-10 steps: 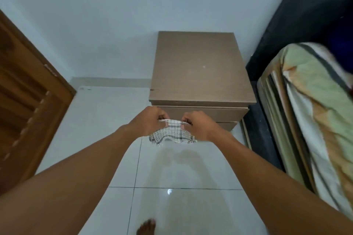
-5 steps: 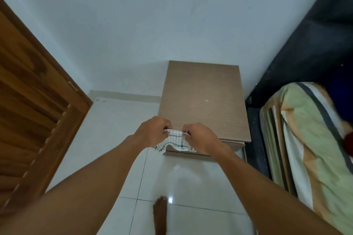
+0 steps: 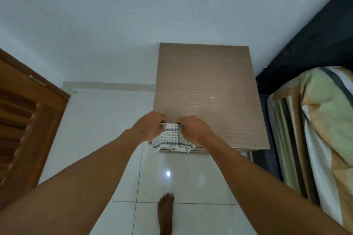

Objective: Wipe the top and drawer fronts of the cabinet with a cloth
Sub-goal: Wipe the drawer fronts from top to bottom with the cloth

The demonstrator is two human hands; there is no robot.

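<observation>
A low brown wood-grain cabinet (image 3: pixel 206 89) stands against the white wall, seen from above, so its top fills the view and only a sliver of its drawer fronts shows at the front edge. A white cloth with dark checks (image 3: pixel 172 140) hangs over the cabinet's front left corner. My left hand (image 3: pixel 150 127) grips its upper left edge and my right hand (image 3: pixel 193 129) grips its upper right edge, stretching a short span between them just above the top.
A wooden door (image 3: pixel 24 120) stands at the left. A bed with a striped green and orange cover (image 3: pixel 322 129) lies close on the right, against a black headboard (image 3: pixel 309 44). White glossy floor tiles (image 3: pixel 103 124) lie in front, with my bare foot (image 3: pixel 165 213) on them.
I have stepped closer, so the cabinet top now lies beneath my hands and its drawer fronts have dropped almost out of sight. Both hands still hold the cloth, now over the front left corner.
</observation>
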